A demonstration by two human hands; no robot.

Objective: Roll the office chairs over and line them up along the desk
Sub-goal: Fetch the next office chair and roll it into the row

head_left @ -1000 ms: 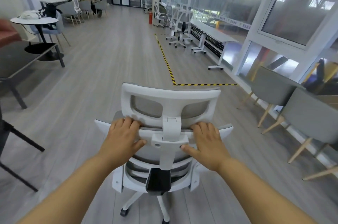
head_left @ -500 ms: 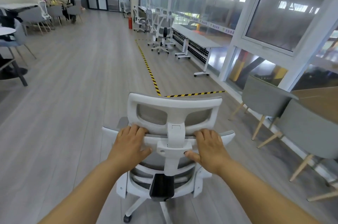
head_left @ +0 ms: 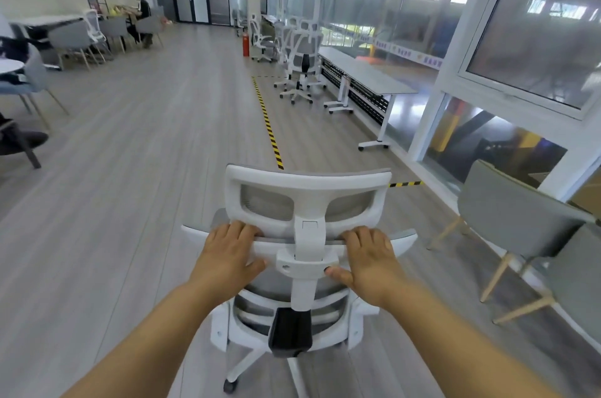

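The left hand [head_left: 227,256] and right hand [head_left: 369,259] grip the white mesh office chair [head_left: 309,181], fingers curled; the long grey bench [head_left: 367,72], with parked white chairs [head_left: 304,51], lies well ahead.

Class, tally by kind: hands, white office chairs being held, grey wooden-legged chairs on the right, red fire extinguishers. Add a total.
hands: 2 (left hand, right hand)
white office chair, held: 1
grey wooden-legged chairs, right side: 2
red fire extinguisher: 1
total: 6
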